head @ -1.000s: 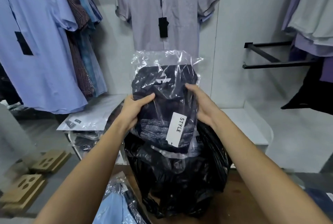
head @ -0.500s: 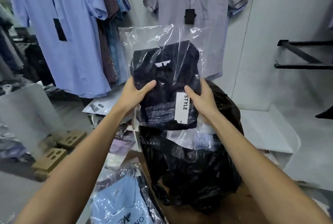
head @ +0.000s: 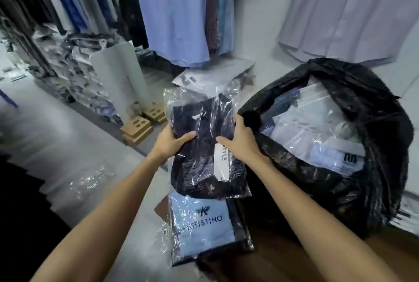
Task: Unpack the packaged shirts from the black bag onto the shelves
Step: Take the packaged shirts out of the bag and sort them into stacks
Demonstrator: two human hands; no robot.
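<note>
Packaged dark shirt in clear plastic, bearing a white STYLE label, is gripped at both sides: left hand and right hand each curl thumb and fingers around its edges. It hangs above a light-blue packaged shirt, beside the open black bag holding more packaged shirts.
</note>
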